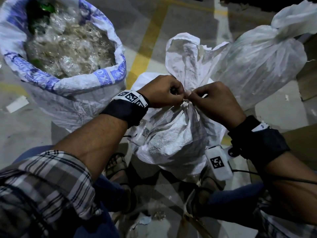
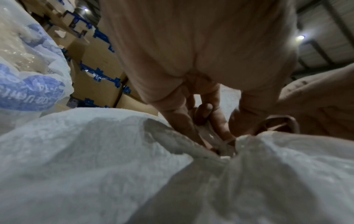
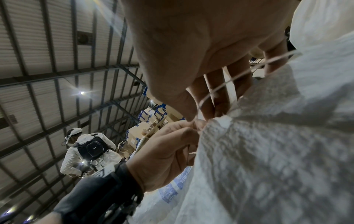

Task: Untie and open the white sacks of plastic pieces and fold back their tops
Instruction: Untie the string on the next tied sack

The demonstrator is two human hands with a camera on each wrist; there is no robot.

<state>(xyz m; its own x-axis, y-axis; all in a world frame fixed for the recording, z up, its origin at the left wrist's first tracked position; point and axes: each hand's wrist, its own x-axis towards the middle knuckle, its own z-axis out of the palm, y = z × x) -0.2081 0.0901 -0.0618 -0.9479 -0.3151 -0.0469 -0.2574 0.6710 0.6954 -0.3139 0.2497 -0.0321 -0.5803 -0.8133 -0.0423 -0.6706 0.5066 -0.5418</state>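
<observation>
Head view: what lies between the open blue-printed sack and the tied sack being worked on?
In the head view, between the open blue-printed sack and the tied sack lies grey floor crossed by a yellow painted line; nearer, the left hand spans it.

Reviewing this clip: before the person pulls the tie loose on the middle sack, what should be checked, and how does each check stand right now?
1. Left hand pinches at the tie: ok.
2. Right hand pinches at the tie: ok.
3. Thin string free of the right hand's fingers: not ok, it crosses them.
4. Knot already loosened: cannot tell, the fingers hide it.
5. Middle sack upright between the feet: ok.
6. Open sack top folded back: ok.
</observation>
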